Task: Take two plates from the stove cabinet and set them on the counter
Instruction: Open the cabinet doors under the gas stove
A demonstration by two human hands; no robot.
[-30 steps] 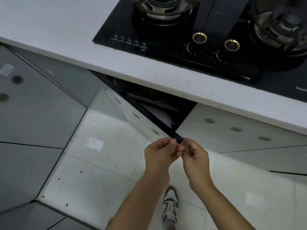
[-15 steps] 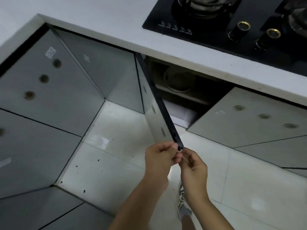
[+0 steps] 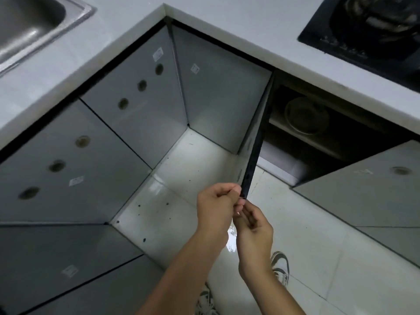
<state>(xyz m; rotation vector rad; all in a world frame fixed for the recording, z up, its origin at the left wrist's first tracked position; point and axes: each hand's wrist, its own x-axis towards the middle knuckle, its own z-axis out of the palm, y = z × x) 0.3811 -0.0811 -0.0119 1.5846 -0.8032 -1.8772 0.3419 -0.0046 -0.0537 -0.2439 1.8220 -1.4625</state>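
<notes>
Under the white surface (image 3: 261, 30), both the left hand (image 3: 216, 208) and right hand (image 3: 254, 226) pinch the open cabinet door (image 3: 255, 153); plates (image 3: 306, 115) sit well beyond, inside.

From my remote feed, bare forearms with no sleeves, left hand (image 3: 216, 208) and right hand (image 3: 254, 226), fill the lower centre, above white patterned sneakers (image 3: 280, 267) at lower right.

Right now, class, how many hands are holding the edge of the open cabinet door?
2. The left hand pinches the cabinet door edge at its near corner; the right hand grips just beneath it, the two touching.
</notes>
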